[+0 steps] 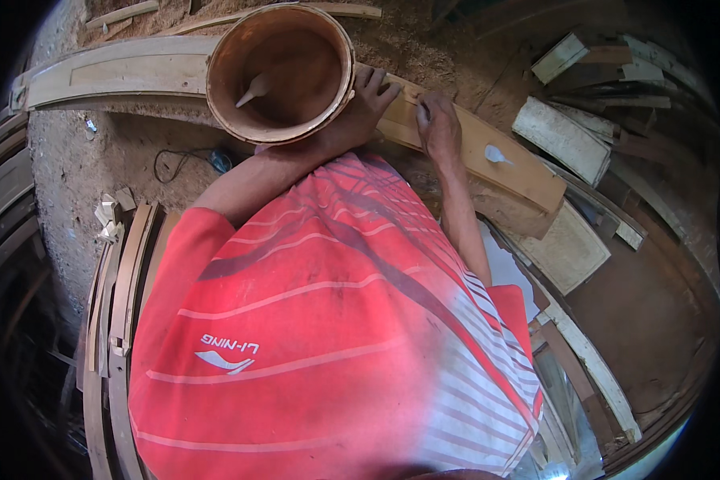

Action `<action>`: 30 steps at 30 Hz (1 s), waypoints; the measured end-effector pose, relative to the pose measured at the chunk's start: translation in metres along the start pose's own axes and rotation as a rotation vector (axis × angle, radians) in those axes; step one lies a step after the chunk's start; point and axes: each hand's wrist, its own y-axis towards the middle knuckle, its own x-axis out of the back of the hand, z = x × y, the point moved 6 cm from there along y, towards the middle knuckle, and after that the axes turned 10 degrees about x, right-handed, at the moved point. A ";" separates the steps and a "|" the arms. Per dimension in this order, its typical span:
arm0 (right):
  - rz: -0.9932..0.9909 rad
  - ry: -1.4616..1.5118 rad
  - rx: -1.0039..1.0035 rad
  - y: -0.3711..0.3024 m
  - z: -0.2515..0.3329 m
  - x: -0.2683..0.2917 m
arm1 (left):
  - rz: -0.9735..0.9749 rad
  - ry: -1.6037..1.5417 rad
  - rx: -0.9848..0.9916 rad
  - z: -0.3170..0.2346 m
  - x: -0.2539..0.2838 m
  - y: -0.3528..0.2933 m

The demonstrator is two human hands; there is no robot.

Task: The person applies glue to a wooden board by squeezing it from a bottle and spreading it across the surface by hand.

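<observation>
Head view: the left hand (366, 108) has its fingers parted over a wooden board (524, 176); the right hand (440, 132) is curled above it, and whether it pinches anything cannot be told. The board is yellow-brown and smooth-faced, running from beneath both hands out to their right, with a small pale piece (496, 154) on it just right of the right hand. Just left of the left hand, a round bucket (226, 76) has a brown-smeared rim and a pale tool (253, 91) inside. Below both hands, the red shirt (312, 320) bears short white lettering (230, 342) beside a curved white logo (224, 362).
</observation>
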 end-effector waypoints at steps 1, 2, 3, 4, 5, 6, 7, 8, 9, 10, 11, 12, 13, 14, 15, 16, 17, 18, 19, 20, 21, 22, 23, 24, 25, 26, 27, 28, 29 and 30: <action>-0.028 -0.020 0.014 -0.005 -0.001 -0.002 | -0.002 0.001 0.002 0.000 0.001 -0.001; -0.044 -0.017 0.019 -0.009 -0.002 -0.004 | -0.003 0.001 0.003 0.000 0.001 -0.001; -0.060 -0.014 0.024 -0.013 -0.003 -0.007 | 0.004 0.001 0.007 -0.001 0.001 -0.001; -0.076 -0.012 0.029 -0.014 -0.001 -0.008 | 0.012 0.000 0.011 -0.001 0.002 0.000; -0.076 -0.010 0.029 -0.015 0.000 -0.009 | 0.019 -0.001 0.014 -0.001 0.003 0.000; -0.076 -0.008 0.030 -0.015 0.001 -0.010 | 0.023 -0.003 0.014 -0.001 0.004 0.000; -0.076 -0.007 0.033 -0.014 0.002 -0.009 | 0.024 -0.005 0.014 -0.001 0.005 0.000; -0.076 -0.022 0.046 -0.014 0.002 -0.010 | 0.026 -0.007 0.015 -0.001 0.006 0.000; -0.076 -0.037 0.059 -0.014 0.001 -0.011 | 0.014 -0.005 0.009 -0.001 0.005 0.000; -0.076 -0.052 0.072 -0.013 0.001 -0.012 | 0.002 -0.004 0.003 0.000 0.003 0.000; -0.076 -0.049 0.068 -0.013 0.001 -0.013 | -0.010 -0.003 -0.002 0.000 0.002 0.000; -0.077 -0.046 0.064 -0.013 0.000 -0.014 | -0.012 0.002 0.000 0.001 0.000 0.000; -0.075 -0.044 0.060 -0.014 0.000 -0.014 | -0.014 0.004 0.003 0.000 0.000 0.000; -0.074 -0.040 0.059 -0.014 0.000 -0.014 | -0.015 0.007 0.005 -0.001 0.000 0.000; -0.073 -0.036 0.058 -0.014 0.000 -0.015 | -0.015 0.012 0.007 -0.001 0.000 -0.001; -0.071 -0.031 0.058 -0.014 0.001 -0.015 | -0.016 0.016 0.010 -0.001 0.000 -0.001; -0.067 -0.038 0.059 -0.013 0.001 -0.015 | -0.016 0.021 0.012 -0.002 0.000 -0.001; -0.062 -0.045 0.059 -0.013 0.002 -0.015 | -0.021 0.023 0.011 -0.001 0.001 -0.002; -0.057 -0.052 0.059 -0.013 0.002 -0.015 | -0.026 0.023 0.010 -0.001 0.000 -0.002; -0.045 -0.064 0.072 -0.012 0.003 -0.015 | -0.031 0.024 0.008 -0.001 0.000 -0.002; -0.034 -0.077 0.085 -0.010 0.003 -0.015 | -0.029 0.022 0.007 -0.001 -0.001 -0.002; -0.021 -0.088 0.096 -0.007 0.007 -0.013 | -0.025 0.020 0.005 -0.002 -0.001 -0.002; 0.035 -0.118 0.086 -0.003 0.009 -0.014 | -0.021 0.018 0.003 -0.002 -0.001 -0.002; 0.091 -0.148 0.076 0.004 0.011 -0.015 | -0.020 0.029 0.016 -0.001 -0.001 -0.002; 0.148 -0.181 0.062 0.009 0.015 -0.013 | -0.018 0.037 0.026 -0.003 -0.001 -0.003; 0.181 -0.188 0.030 0.015 0.017 -0.013 | -0.019 0.048 0.033 -0.003 0.000 -0.002; 0.214 -0.195 -0.001 0.019 0.018 -0.013 | 0.003 0.028 0.022 -0.004 0.000 0.000; 0.247 -0.198 -0.027 0.023 0.019 -0.015 | 0.023 0.012 0.017 -0.001 0.000 0.002; 0.212 -0.199 -0.001 0.021 0.020 -0.014 | 0.043 -0.005 0.012 0.001 0.000 0.004; 0.177 -0.201 0.024 0.015 0.020 -0.014 | 0.004 0.027 0.007 -0.001 -0.006 0.001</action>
